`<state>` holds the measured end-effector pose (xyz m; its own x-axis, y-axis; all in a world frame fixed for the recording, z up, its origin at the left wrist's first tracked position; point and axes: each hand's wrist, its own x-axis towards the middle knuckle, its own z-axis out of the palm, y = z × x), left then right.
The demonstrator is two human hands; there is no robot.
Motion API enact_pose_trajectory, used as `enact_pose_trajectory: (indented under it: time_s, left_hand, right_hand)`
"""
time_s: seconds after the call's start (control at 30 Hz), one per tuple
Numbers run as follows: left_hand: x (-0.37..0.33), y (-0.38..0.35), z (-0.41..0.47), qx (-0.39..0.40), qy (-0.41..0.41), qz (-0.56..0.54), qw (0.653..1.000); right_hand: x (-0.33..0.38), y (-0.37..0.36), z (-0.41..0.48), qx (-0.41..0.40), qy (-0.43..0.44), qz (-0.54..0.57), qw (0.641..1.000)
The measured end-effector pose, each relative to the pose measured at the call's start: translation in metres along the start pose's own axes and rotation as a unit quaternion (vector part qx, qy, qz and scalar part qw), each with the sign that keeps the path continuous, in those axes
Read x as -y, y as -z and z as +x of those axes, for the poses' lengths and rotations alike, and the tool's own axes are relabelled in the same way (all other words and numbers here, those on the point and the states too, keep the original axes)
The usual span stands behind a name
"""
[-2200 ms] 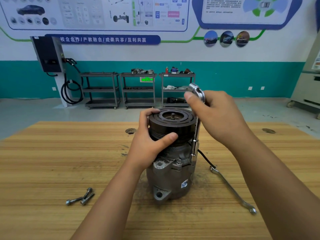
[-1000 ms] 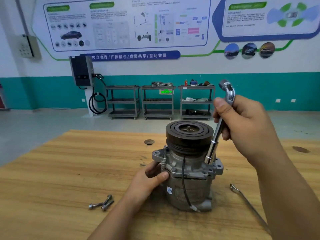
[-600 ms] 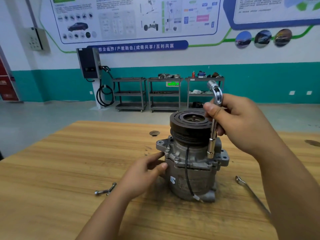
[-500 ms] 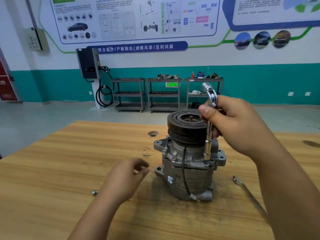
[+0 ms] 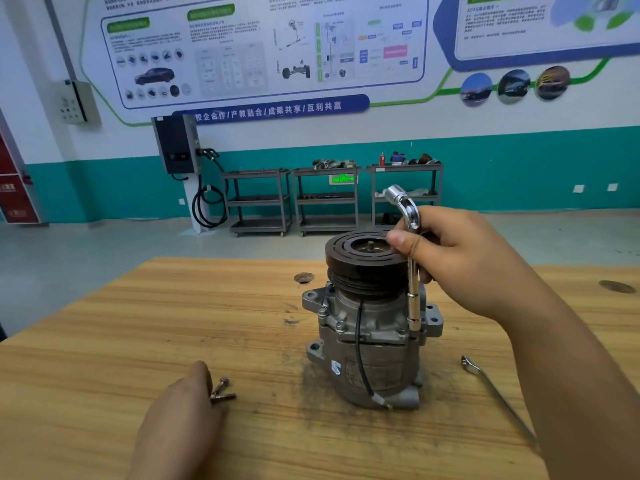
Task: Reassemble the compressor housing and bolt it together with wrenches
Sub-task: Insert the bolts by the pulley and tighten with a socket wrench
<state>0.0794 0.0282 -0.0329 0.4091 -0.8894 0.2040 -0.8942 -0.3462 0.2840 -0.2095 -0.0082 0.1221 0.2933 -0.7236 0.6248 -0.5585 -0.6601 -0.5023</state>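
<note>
- Reaching down at the near left of the bench (image 5: 86, 341), the left grip (image 5: 180, 424) has its fingertips at two loose bolts (image 5: 223, 393) lying together on the wood. The back of the hand hides the fingers, so I cannot tell whether it already pinches one. It is probably going for the next fastener.
- The compressor (image 5: 370, 327) stands upright near the bench's middle, well apart from those bolts. Its black pulley (image 5: 360, 261) is on top, so the flange bolts face up for a tool coming from above.
- Its body is dull, grimy grey cast metal with mounting ears and a seam between the upper and lower housing. Several bolt heads are seated on the flange, and a black wire (image 5: 359, 341) runs down the front (the wood around the base is smudged dark).
- The right grip (image 5: 460, 258) closes round a chrome socket wrench (image 5: 414, 306) just below its bend. The shaft stands upright beside the pulley, and its lower end sits on the flange, seemingly over a bolt, ready to turn.
- A flat wrench (image 5: 495, 393) lies untouched on the bench to the right, near the housing for the holding work.
</note>
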Motion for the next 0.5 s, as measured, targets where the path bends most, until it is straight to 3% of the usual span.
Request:
enact_pose_trajectory:
  time_s: [0.5]
  left_hand:
    - [-0.005,0.002,-0.003,0.0,-0.001,-0.017,1.0]
  right_hand:
    - [-0.009,0.013,-0.003,-0.006,-0.018,-0.004,1.0]
